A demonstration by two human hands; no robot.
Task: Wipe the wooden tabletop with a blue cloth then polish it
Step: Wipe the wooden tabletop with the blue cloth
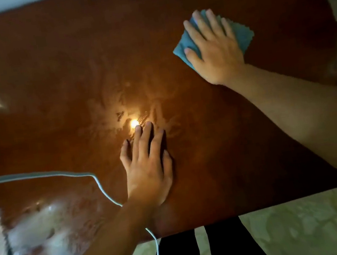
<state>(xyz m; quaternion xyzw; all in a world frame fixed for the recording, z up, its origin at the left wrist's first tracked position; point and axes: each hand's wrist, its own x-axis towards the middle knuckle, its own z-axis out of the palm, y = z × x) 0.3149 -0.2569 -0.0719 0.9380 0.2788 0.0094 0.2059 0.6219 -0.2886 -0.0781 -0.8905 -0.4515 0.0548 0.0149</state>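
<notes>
Pressing a blue cloth (245,31) flat under spread fingers, the right hand (215,51) works the glossy wooden tabletop (65,66) while the left hand (148,170) rests open-palmed nearby.

Both arms reach forward, bare to the elbow. The left hand (148,170) lies palm down near the middle of the view, fingers straight and close together, thumb set slightly apart, holding nothing. The left forearm runs back toward the lower left edge of the view. The right hand (213,47) is stretched farther out and to the right, palm down, fingers spread and straight, pressing flat rather than curling into a grip. The right forearm angles back down to the right edge, its wrist nearly in line with the hand. The two hands are well apart.
</notes>
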